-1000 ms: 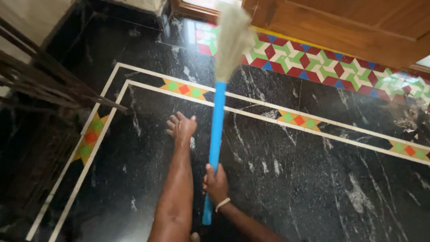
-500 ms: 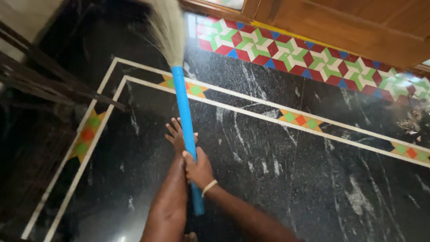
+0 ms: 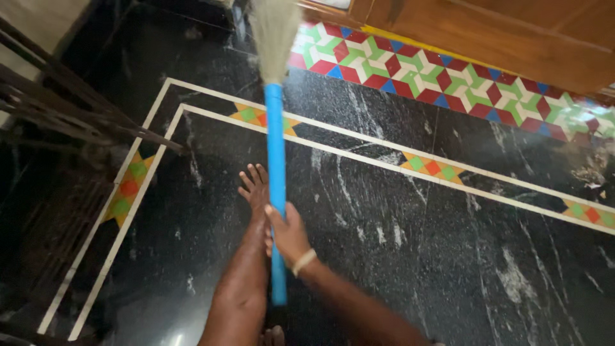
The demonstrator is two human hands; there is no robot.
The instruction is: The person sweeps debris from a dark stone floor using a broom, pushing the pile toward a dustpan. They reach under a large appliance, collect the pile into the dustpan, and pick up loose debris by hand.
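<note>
My right hand (image 3: 288, 234), with a pale band at the wrist, is shut on the blue handle of a broom (image 3: 276, 147). The handle runs almost straight away from me. Its pale bristle head (image 3: 272, 35) rests on the black marble floor near the far wall. Just left of the handle, my bare leg stretches forward, and its foot (image 3: 254, 186) lies flat on the floor with the toes pointing away. My left hand is out of the picture.
The black floor (image 3: 416, 243) has white inlaid lines and small coloured tile patches. A band of red, green and blue patterned tiles (image 3: 448, 83) runs under a wooden door (image 3: 500, 32). Dark slanted furniture bars (image 3: 70, 122) stand at the left. Dust specks lie at the right (image 3: 589, 174).
The bristle head swung from the right over to the left, then back to the middle. My right hand slid higher up the handle. The foot stayed put.
</note>
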